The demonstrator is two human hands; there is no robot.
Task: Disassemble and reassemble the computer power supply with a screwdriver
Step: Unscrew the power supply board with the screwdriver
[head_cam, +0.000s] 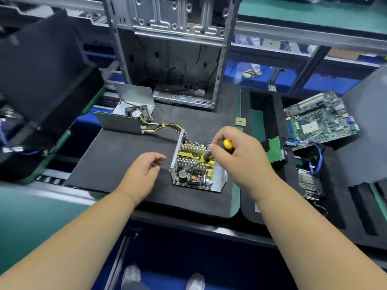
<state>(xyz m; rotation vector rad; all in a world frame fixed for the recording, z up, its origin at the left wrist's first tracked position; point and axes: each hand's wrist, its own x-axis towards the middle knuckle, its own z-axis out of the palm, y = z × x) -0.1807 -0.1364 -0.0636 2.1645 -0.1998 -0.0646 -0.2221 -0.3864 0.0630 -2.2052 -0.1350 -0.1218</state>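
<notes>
Two boards crowd my right: motherboard [322, 118]; right hand [236, 158] grips screwdriver [211, 155], left hand [142, 174] loose, empty; no legible writing

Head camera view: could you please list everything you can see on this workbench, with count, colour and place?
Power supply base: one, silver tray holding a yellow circuit board, open, centre of the black mat.
Power supply cover: one, grey metal with fan, back left on the mat, joined to the base by wires.
Wire bundle: one, yellow and black, between cover and base.
Screwdriver: one, yellow and black, tip down inside the base.
Computer case: one, silver, open, at the back.
Motherboard: one, green, far right.
Black mat: one, under the work.
Left hand: one, empty, left of the base.
Right hand: one, fingers gripping the screwdriver.
</notes>
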